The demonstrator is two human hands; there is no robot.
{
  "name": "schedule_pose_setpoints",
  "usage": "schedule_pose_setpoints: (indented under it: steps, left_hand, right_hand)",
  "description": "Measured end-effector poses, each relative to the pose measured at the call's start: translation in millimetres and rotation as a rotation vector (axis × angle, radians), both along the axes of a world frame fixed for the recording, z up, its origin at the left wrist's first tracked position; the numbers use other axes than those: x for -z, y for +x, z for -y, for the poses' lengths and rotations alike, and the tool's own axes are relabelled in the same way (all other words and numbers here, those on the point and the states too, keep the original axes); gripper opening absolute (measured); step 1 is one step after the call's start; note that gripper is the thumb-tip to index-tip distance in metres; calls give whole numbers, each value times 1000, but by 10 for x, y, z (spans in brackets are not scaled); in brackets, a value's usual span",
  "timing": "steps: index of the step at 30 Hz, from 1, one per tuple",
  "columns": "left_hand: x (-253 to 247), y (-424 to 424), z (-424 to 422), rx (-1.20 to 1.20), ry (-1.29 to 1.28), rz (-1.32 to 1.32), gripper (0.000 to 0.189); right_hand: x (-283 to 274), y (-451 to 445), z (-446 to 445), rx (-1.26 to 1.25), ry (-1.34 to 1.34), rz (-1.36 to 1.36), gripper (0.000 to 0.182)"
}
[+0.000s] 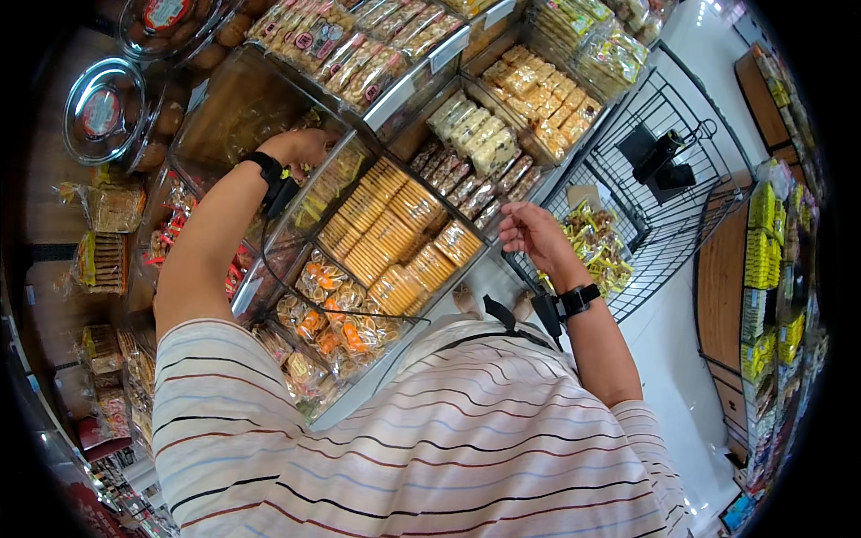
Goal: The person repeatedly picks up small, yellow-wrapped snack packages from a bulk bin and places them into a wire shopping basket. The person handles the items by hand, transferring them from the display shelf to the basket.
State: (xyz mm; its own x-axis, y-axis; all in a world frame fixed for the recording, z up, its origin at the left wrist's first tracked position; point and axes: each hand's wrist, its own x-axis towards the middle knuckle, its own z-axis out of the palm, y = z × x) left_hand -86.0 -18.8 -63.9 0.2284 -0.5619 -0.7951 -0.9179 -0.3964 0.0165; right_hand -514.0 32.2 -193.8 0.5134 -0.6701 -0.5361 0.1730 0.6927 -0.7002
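Observation:
My left hand [301, 149] reaches down into a clear plastic bin [235, 101] with yellow-wrapped snacks [343, 176] in it. The fingers are partly hidden at the bin's wall, so whether they grip anything is unclear. Nothing is in my right hand [536, 235], which hovers with loosely bent fingers between the display bins and a black wire shopping cart [672, 215]. Inside the cart lies a clear bag of yellow-wrapped pieces [595, 245]. Nearest my body, between the hands, are a bin of stacked wrapped biscuits [387, 235] and one of orange-tied packets [336, 316].
Further bins hold pale wrapped bars [471, 131], dark bars [444, 171] and golden pastry pieces [538, 91]. Round clear tubs [104, 111] stand on the left shelf. A black object [662, 158] is at the cart's far end. A thin black cable [323, 309] hangs across the bins.

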Motion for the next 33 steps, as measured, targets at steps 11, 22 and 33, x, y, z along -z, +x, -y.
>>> schedule_pose_setpoints:
  steps: [11, 22, 33]
  left_hand:
    - [-488, 429, -423, -258, -418, -361, 58]
    - [-1596, 442, -1033, -507, -1091, -574, 59]
    - [-1134, -1870, -597, -312, -829, -975, 63]
  right_hand:
    - [-68, -4, 16, -50, -10, 20, 24]
    - [-59, -208, 104, -72, -21, 107, 24]
    - [-3, -826, 117, -16, 63, 292, 43]
